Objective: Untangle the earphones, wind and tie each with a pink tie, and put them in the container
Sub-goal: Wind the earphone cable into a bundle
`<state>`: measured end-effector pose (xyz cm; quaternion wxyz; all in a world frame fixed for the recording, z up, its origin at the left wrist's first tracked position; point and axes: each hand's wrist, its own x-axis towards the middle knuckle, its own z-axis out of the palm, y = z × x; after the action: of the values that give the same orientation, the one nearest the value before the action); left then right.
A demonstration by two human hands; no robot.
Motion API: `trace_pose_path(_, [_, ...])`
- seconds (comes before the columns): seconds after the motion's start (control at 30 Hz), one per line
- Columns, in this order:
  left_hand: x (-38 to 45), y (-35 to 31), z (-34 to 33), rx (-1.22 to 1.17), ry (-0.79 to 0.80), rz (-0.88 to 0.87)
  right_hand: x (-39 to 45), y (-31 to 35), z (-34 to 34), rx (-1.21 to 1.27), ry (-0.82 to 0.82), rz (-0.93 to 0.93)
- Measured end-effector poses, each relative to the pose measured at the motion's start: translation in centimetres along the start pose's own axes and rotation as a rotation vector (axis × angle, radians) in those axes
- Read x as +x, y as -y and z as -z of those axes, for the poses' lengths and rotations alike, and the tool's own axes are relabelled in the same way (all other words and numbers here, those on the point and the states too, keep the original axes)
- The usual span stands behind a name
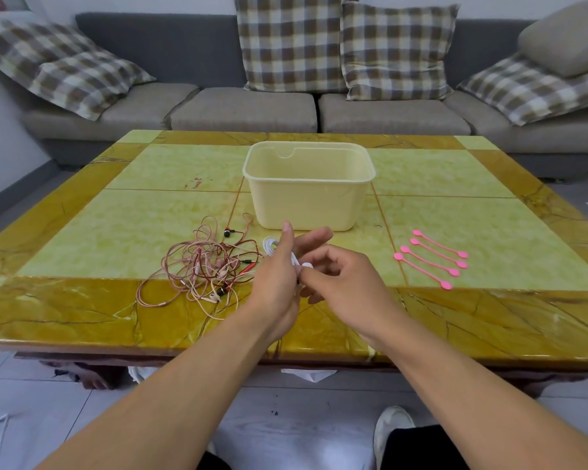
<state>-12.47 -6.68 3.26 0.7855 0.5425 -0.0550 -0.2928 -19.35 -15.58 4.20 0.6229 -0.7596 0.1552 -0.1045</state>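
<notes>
A tangle of pink, red and pale earphone cables (204, 266) lies on the table left of my hands. My left hand (279, 266) holds a white earphone (270, 246), its cord looped around the fingers. My right hand (336, 273) pinches the white earbud end (306, 265) against my left hand. An empty cream plastic container (307, 184) stands just beyond my hands. Several pink ties (431, 257) lie in a row on the table to the right.
The yellow-green marble table (150, 205) reaches to a grey sofa (245, 110) with checked cushions behind it. My shoe (392, 425) and the tiled floor show below the table's front edge.
</notes>
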Motion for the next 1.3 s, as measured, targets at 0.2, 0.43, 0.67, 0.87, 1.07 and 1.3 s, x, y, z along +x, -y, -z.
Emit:
trace_pose_path(0.2, [0.4,0.4,0.1,0.066,-0.038,-0.047,-0.1,0.7,0.3,0.282,-0.032,-0.064])
trace_pose_path(0.43, [0.5,0.7,-0.1,0.062,-0.115,-0.065,0.3,0.5,1.1,0.066,-0.105,0.056])
trace_pose_path(0.67, [0.3,-0.1,-0.3,-0.180,-0.012,0.084,0.2,-0.8,0.3,-0.124,-0.103,0.101])
trace_pose_path(0.87, [0.6,-0.3,0.1,-0.217,0.012,0.083,-0.2,-0.5,1.0,-0.219,-0.094,0.137])
trace_pose_path(1.07, [1.3,-1.2,1.0,-0.261,0.123,0.109,0.0,-0.9,2.7,-0.431,-0.024,0.039])
trace_pose_path(1.3, [1.0,-1.8,1.2,-0.251,0.213,0.123,-0.1,-1.1,1.9,-0.556,0.077,0.108])
